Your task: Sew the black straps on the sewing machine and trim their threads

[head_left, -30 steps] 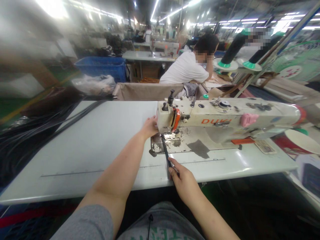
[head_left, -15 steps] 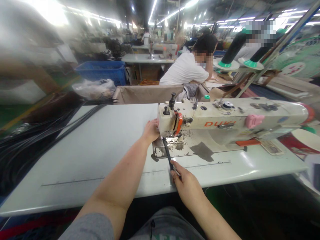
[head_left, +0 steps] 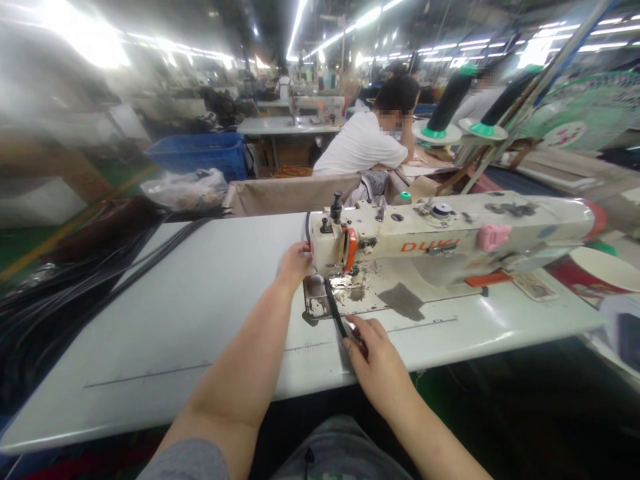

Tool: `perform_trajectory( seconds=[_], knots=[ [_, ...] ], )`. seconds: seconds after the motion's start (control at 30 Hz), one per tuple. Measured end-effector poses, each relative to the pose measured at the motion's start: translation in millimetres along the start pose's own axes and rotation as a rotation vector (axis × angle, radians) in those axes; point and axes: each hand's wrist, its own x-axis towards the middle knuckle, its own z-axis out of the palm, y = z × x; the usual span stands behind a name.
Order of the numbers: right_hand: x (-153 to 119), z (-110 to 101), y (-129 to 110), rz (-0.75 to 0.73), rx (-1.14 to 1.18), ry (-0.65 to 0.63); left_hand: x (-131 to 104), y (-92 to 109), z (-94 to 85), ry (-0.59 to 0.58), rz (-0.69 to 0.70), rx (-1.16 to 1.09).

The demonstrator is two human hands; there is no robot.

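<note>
Black strip (head_left: 335, 305), flat and flexible, pinched by right hand (head_left: 380, 363), left hand (head_left: 293, 268) at scuffed sewing machine (head_left: 390, 230), its closure unclear, beige fabric-sided bin (head_left: 290, 196) holding crumpled grey cloth (head_left: 371, 187)

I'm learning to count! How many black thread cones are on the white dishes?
2: the left cone and the right cone, side by side beyond the sewing machine. No others show there.
</note>
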Motion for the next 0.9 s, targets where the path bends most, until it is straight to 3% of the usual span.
perform_trajectory(
  seconds=[0.13,0.23,0.33,0.53,0.7,0.9],
  knots=[
    [0.0,-2.2,-4.9,-0.066,0.101,0.096,-5.6,0.0,-3.3,0.052,-0.054,-0.184],
    [3.4,-2.4,-12.5,-0.118,0.18,0.098,-16.8,2.6,-8.3,0.092,-0.093,-0.324],
    [7.8,1.1,-20.9,-0.105,0.252,0.014,-36.1,6.0,-19.8,0.139,-0.116,-0.426],
    [26.8,25.2,-30.0,0.133,0.574,-0.267,-85.5,11.6,-50.8,0.236,-0.101,-0.509],
    [50.3,51.9,-33.0,0.262,0.775,-0.355,-126.1,8.3,-67.8,0.292,0.019,-0.474],
    [64.5,78.4,-40.2,0.269,0.781,-0.427,-171.0,-0.2,-79.1,0.332,0.054,-0.312]
  ],
)
